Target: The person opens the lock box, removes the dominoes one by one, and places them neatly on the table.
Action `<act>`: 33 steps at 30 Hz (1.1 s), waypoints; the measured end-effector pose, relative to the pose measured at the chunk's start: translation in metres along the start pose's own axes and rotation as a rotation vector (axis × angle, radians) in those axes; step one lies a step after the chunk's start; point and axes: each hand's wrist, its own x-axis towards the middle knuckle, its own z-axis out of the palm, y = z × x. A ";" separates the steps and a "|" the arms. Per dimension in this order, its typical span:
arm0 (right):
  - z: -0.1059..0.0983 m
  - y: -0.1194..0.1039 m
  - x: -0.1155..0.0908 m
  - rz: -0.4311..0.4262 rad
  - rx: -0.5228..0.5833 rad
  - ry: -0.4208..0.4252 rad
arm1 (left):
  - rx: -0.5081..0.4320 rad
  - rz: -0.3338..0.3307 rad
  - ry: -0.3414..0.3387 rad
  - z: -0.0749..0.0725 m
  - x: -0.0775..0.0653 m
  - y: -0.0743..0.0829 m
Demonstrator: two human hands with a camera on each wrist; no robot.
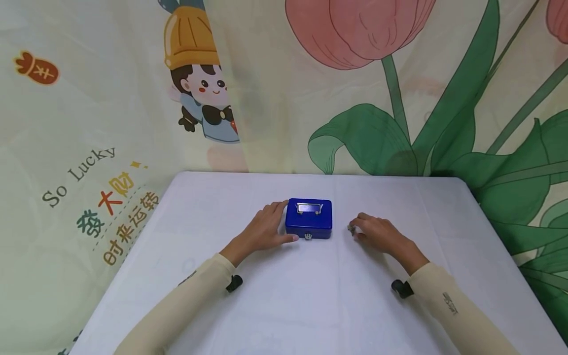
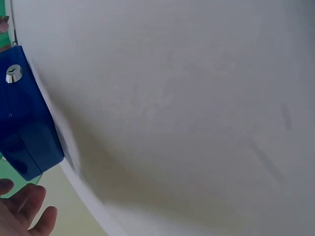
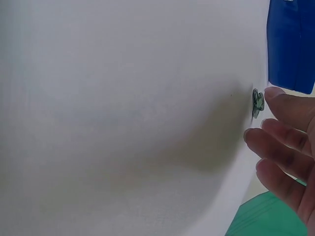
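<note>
A small blue cash box (image 1: 308, 222) stands on the white table, with a silver handle (image 1: 309, 209) on its lid and a round keyhole lock (image 2: 14, 73) at its front. My left hand (image 1: 269, 228) is spread at the box's left side, the thumb reaching toward the front corner. To the right of the box lies a small bunch of metal keys (image 3: 258, 103). My right hand (image 1: 376, 232) is over the keys, its thumb tip right beside them in the right wrist view, and the other fingers are loosely bent and apart.
The white-covered table (image 1: 284, 315) reaches toward me and out to both sides. Behind it hangs a printed cloth (image 1: 266, 98) with tulips and a cartoon figure. A dark wrist camera (image 1: 402, 289) sits under the right sleeve, another (image 1: 234, 283) under the left.
</note>
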 end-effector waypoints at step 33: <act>0.002 0.010 0.028 0.121 0.163 -0.163 | -0.062 -0.027 -0.018 0.009 0.025 0.000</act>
